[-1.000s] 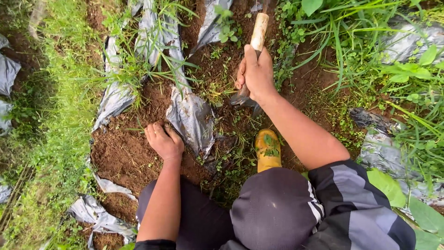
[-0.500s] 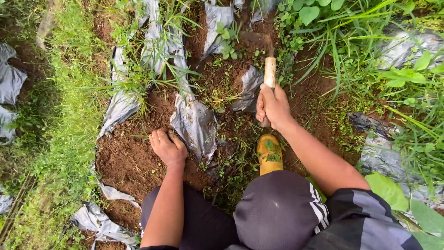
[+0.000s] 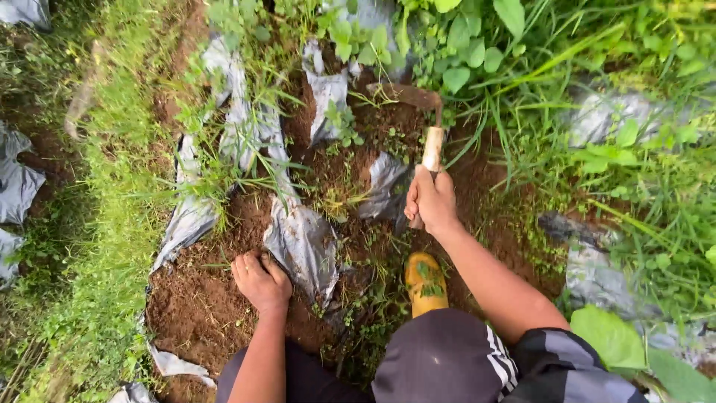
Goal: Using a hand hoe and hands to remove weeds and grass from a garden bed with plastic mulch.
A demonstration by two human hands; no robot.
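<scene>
While the person crouches over a weedy bed, notes as follows.

Right hand: right hand (image 3: 431, 200) clenched round the pale wooden handle (image 3: 432, 149) of a short hoe (image 3: 425, 123), gripping at its near end.
Left hand: left hand (image 3: 261, 282) lies knuckles up on bare brown soil (image 3: 198, 306), fingers curled in; whether it grips anything underneath, cannot tell.
Tool position: hoe sits far of the right hand, in the middle of the bed; its rusty blade (image 3: 406, 95) rests at the soil just short of the broad-leaved weeds (image 3: 455, 56).
Axis and heading: long axis runs near to far, almost straight up the view, slightly tilted right; head end points away from the person, blade turned crosswise to the left.
Surroundings: torn grey plastic mulch (image 3: 302, 242) in strips between the hands; another scrap (image 3: 384, 186) touching the right hand's left side; yellow boot (image 3: 425, 283) just near of that hand; grass (image 3: 89, 224) on the left.
Risk, boot: a pull of the blade toward the body could run on into the boot, since it lies on the same line.
Risk, plastic: blade may snag the mulch scraps and jerk sideways.
Risk, grip: damp-looking soil may make the handle slip.
</scene>
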